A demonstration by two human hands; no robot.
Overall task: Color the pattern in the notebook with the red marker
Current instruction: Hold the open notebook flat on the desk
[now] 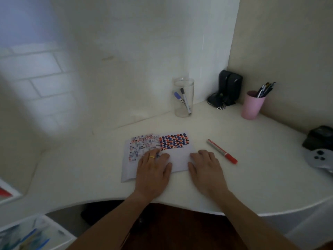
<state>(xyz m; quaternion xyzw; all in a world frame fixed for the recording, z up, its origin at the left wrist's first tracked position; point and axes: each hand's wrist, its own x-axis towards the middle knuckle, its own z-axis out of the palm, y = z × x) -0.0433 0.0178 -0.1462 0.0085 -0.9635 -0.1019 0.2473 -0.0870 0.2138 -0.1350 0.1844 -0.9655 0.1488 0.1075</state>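
Head view looks down on a white corner desk (261, 177), and going left to right the first thing met is the open notebook (129, 170), lying flat near the middle of the desk, at about 11 o'clock from the desk's near edge. Its left page carries a faint, washed-out scatter of red and blue marks; its right page shows the pattern (174, 141), a dense block of small repeated shapes in dark blue and red that fills the top of the page, while the lower part of that page is blank white. The left hand (153, 172) lies palm down across the notebook's fold, fingers spread and flat, gripping nothing, with a yellow ring (152, 157) on one finger; its fingertips (156, 152) reach the lower edge of the coloured marks. The right hand (207, 168) lies flat as well, fingers loose and holding nothing, pressing the lower right corner of the notebook. The red marker (222, 151) rests on the bare desk just beside the right hand, at its 2 o'clock, apart from the fingers and untouched; it lies slanted, pale barrel toward 10 o'clock and its red end toward 4 o'clock. Farther back, at 12 o'clock from the notebook, a clear glass (183, 97) holds two markers. To its right stand a black device (228, 91) in the corner, then a pink cup (252, 106) full of pens. At the far right edge sits a grey game controller (319, 159).
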